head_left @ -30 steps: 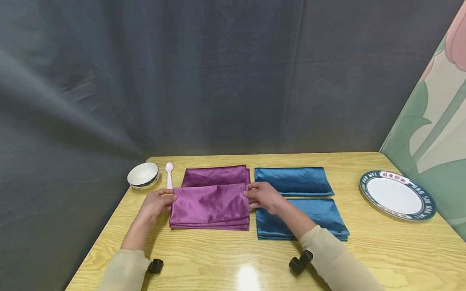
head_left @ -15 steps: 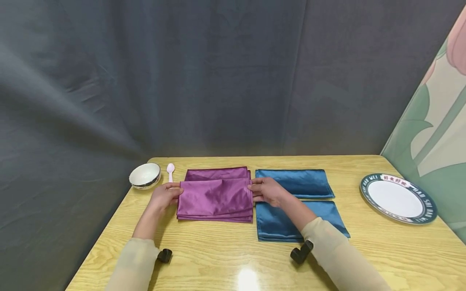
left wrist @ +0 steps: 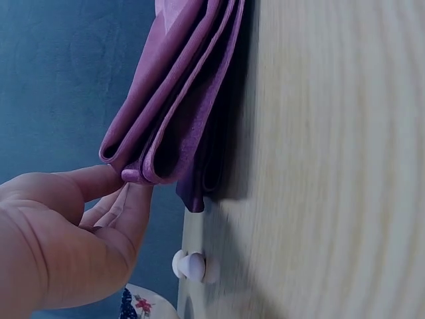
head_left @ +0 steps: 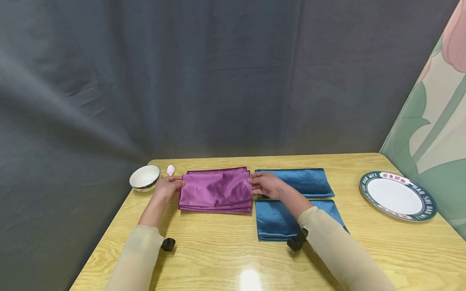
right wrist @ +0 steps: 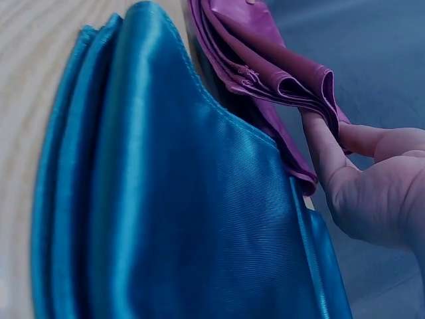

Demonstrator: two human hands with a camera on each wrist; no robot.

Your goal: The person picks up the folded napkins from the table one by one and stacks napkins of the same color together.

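Note:
A folded purple satin cloth (head_left: 214, 192) is held up between both hands, over a second folded purple cloth (head_left: 234, 170) that lies flat behind it. My left hand (head_left: 169, 188) pinches its left edge between thumb and fingers; the left wrist view shows the layered folds of the held cloth (left wrist: 169, 106) at the fingertips. At the right edge my right hand (head_left: 267, 184) pinches the cloth in the same way. In the right wrist view the held cloth's folds (right wrist: 285, 73) hang beyond a folded blue cloth (right wrist: 192, 193).
Right of the purple cloths lie two folded blue cloths, a back one (head_left: 302, 180) and a front one (head_left: 282, 218). A white bowl (head_left: 145, 177) and a pink spoon (head_left: 170, 169) stand at the far left. An oval plate (head_left: 397, 196) sits at the right.
Both hands have carried the purple cloth away from the front edge, over the rear purple cloth, and slightly right. The blue cloths, bowl and plate have stayed put.

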